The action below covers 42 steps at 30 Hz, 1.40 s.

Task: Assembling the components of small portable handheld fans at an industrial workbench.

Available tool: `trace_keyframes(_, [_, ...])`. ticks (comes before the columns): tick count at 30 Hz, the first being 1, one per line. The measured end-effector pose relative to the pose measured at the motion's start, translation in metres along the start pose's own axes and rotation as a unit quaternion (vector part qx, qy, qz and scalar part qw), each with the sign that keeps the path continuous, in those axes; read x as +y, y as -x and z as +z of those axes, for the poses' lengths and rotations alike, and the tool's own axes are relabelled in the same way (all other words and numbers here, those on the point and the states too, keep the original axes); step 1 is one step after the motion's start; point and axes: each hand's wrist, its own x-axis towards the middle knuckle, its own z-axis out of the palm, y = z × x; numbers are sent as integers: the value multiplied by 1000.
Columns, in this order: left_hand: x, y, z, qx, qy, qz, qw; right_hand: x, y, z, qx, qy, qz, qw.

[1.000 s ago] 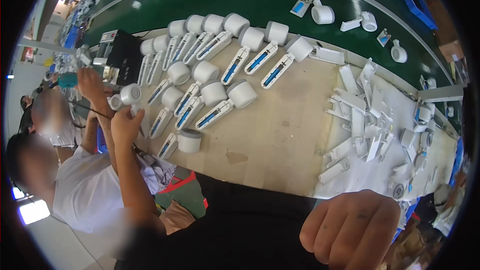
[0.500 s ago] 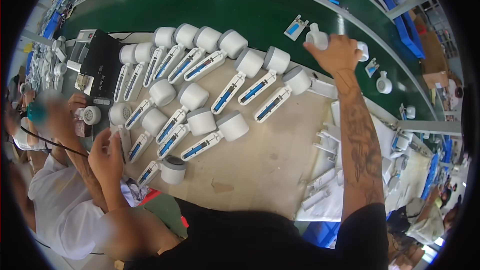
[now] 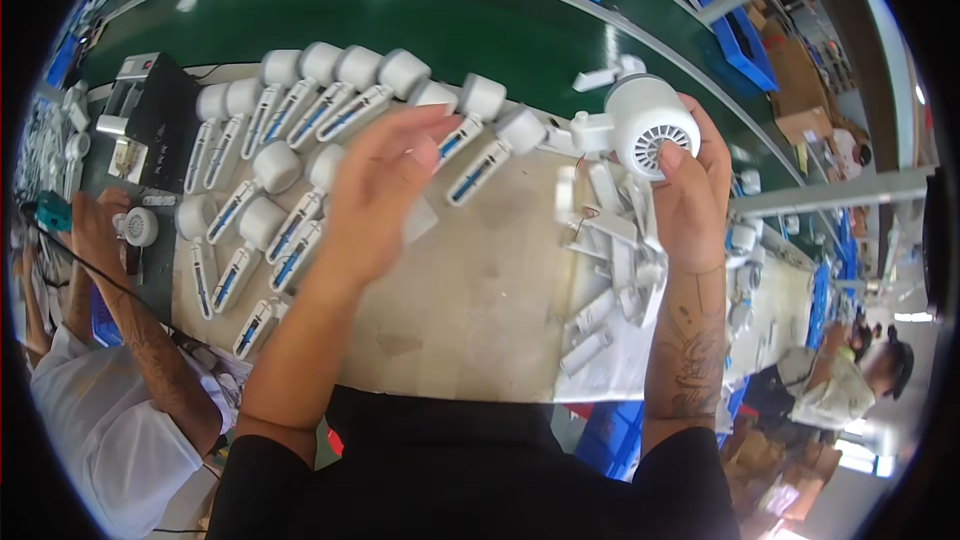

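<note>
My right hand grips a white fan head at its side. The thumb lies by its round slotted grille, and a short stub juts out to the left. My left hand is raised over the table with its fingers stretched to the right, holding nothing. Beneath and around it lie several white handheld fans with drum-shaped heads. Their handles are uncovered and show a blue part inside. The left hand and forearm hide some of these fans.
White plastic handle shells are heaped on the right of the beige table. Beyond runs a green conveyor with another white part. A black machine stands at the left, where a co-worker handles a similar fan.
My right hand has come back from the conveyor with the white fan head. My left hand has moved up and right from the table's near left side. The view has shifted to the right.
</note>
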Motion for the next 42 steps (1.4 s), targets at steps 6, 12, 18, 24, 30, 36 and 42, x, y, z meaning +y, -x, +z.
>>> trace_keyframes(6, [-15,47,91,-124,101,-80,984,-4,51,12,90,-43,57,993])
trace_keyframes(12, [-7,61,104,-92,-44,-55,993,9,71,18,119,-71,78,987])
trace_keyframes(18, [9,50,79,-57,282,-209,935,12,77,18,91,-68,28,993])
trace_keyframes(24, [35,46,80,-110,162,-215,957,-5,66,21,36,-102,10,994])
trace_keyframes(30, [43,49,85,-121,142,-178,966,-10,68,26,23,-113,5,993])
trace_keyframes(36, [38,41,79,-107,131,-203,964,-7,66,17,0,-100,-7,995])
trace_keyframes(42, [40,53,84,-207,66,-255,942,-25,43,-5,-218,23,74,973])
